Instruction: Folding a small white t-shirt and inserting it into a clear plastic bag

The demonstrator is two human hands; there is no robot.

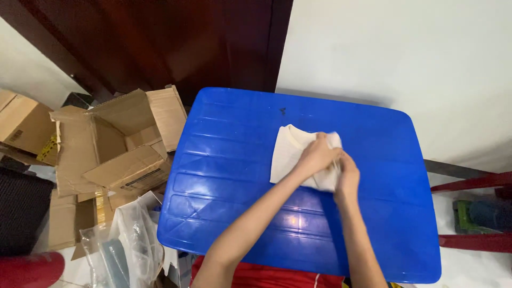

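Note:
A cream-white folded cloth (287,152) lies near the middle of a blue plastic table (229,160). My left hand (318,155) rests on the cloth's right part with its fingers curled around the fabric. Just to its right, my right hand (348,176) pinches the cloth's right edge near the lower corner. Both hands touch each other over the cloth. The cloth's right side is partly hidden under the hands.
Open cardboard boxes (114,141) are piled on the floor left of the table. Clear plastic bags (125,240) lie at the lower left. A dark wooden door (160,42) stands behind, a white wall (405,53) at the right, and red metal bars (472,184) at the far right.

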